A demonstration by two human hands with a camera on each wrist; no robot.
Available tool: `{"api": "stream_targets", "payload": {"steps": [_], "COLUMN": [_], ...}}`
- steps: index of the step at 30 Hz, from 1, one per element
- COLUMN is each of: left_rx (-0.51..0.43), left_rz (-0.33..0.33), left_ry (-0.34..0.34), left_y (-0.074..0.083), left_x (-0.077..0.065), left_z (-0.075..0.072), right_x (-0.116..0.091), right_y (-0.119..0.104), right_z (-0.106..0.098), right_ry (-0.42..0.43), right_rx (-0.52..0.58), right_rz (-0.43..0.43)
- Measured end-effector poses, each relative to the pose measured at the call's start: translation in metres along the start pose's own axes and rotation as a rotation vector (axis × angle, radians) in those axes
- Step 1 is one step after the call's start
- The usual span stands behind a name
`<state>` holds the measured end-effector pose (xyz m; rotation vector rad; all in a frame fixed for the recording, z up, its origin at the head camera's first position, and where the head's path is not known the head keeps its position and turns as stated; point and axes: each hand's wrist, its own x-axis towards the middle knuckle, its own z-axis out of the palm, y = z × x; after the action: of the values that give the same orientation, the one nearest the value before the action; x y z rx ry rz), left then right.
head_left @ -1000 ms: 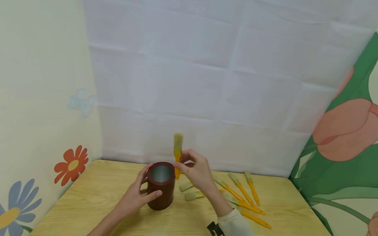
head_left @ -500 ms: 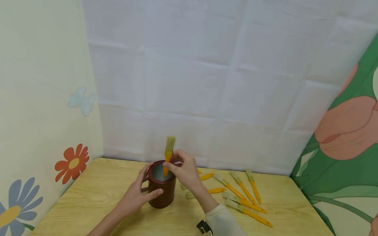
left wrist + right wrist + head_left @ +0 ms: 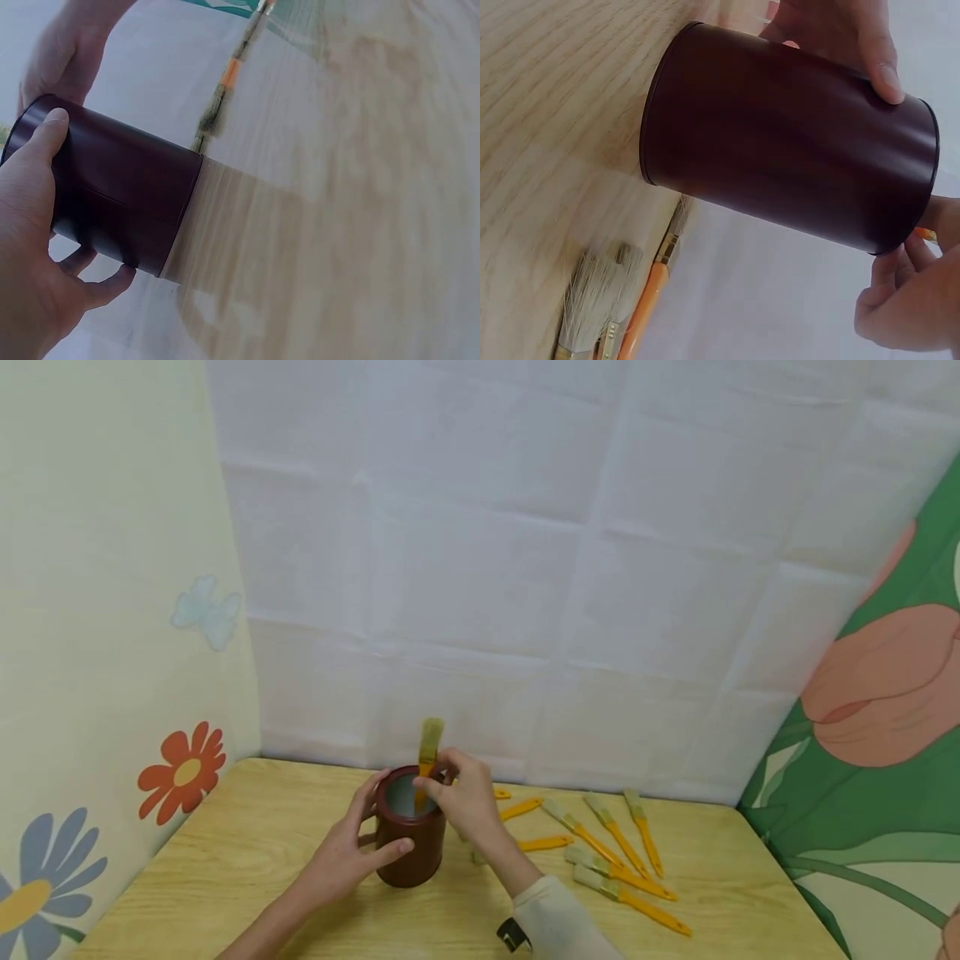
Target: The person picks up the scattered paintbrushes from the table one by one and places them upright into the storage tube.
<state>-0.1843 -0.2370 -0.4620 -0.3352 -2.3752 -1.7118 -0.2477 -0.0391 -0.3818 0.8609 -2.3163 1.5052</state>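
Observation:
A dark red-brown cylindrical canister [image 3: 414, 860] stands upright on the wooden table, its open mouth upward. My left hand [image 3: 347, 853] grips it from the left, thumb across the front; the left wrist view shows fingers [image 3: 112, 289] spread along the wall. Above the mouth, my right hand [image 3: 471, 802] pinches a paintbrush [image 3: 430, 743] by its orange handle. Its pale bristles point up while the handle's lower end reaches down inside the canister. In the right wrist view the canister [image 3: 787, 142] hides most of the brush.
Several more paintbrushes [image 3: 637, 914] with orange handles lie on the table to the right of the canister, some partly hidden behind the right forearm. A white sheet [image 3: 487, 568] hangs at the table's back edge. Walls with painted flowers [image 3: 183, 772] flank both sides.
My right hand has carried the paintbrush left from beside the canister to over its mouth, then lowered the handle end inside. The left hand keeps its grip on the canister.

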Motion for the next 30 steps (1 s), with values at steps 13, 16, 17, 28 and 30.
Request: {"api": "stream_targets", "payload": {"steps": [13,16,17,28,30], "left_rx": [-0.01,-0.008,-0.007,-0.015,-0.011], "left_rz": [-0.014,-0.012,-0.009,-0.008,-0.003], "left_ry": [-0.016,-0.018,-0.016,-0.02,-0.018], "left_y": [0.0027,0.0043,0.0044,0.0052,0.0042], "left_x": [-0.0003,-0.0005,-0.0006,-0.002,-0.0017], "left_z": [0.0,-0.0005,-0.0006,-0.001,-0.0009], "right_x": [0.0011,0.0016,0.002,0.0004,-0.0001], "right_y": [0.0052,0.0045,0.0047,0.0097,0.0109], "right_z": [0.0037,0.0027,0.0023,0.0032,0.0034], "right_ry": [0.04,0.038,0.039,0.047,0.053], "right_rx": [0.025,0.027,0.027,0.021,0.011], "right_rz": [0.04,0.043,0.039,0.042,0.041]}}
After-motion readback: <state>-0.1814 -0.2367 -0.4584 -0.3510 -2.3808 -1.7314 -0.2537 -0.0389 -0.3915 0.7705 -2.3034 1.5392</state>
